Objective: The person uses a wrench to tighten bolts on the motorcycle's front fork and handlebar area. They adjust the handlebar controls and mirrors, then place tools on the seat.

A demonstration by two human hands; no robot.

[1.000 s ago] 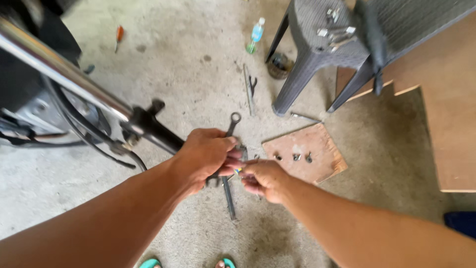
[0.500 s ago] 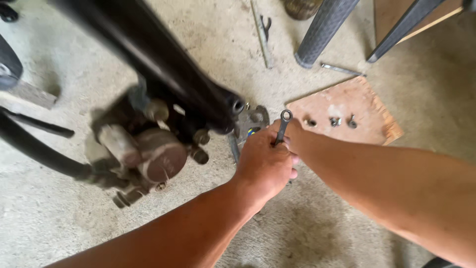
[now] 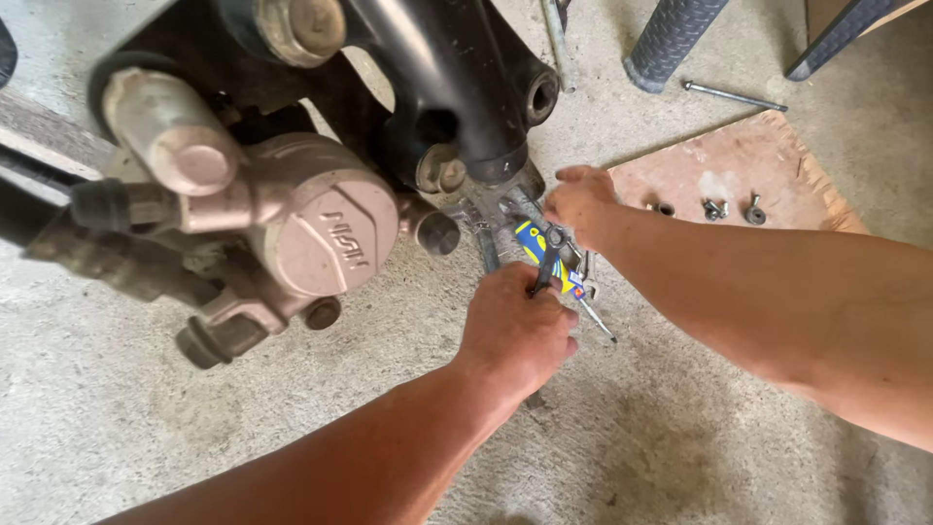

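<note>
My left hand [image 3: 515, 331] is closed around a metal spanner [image 3: 545, 261], whose ring end sticks up from the fist over a small pile of tools on the concrete floor. My right hand [image 3: 580, 202] reaches into the same pile from the right, fingers bent over the tools; whether it grips one is unclear. A blue and yellow screwdriver [image 3: 544, 258] lies in the pile between both hands. A black fork leg [image 3: 457, 87] with a grimy silver brake caliper [image 3: 292, 228] hangs close to the camera, just left of the hands.
A reddish board [image 3: 777, 175] to the right carries a few loose bolts [image 3: 717, 208]. A long bolt [image 3: 734, 95] lies on the floor behind it, near two dark plastic chair legs [image 3: 671, 44]. Concrete floor [image 3: 680, 437] surrounds everything.
The view has closed in on the fork leg and caliper. My hands have dropped to the tool pile, the left still holding the spanner, the right now apart from it.
</note>
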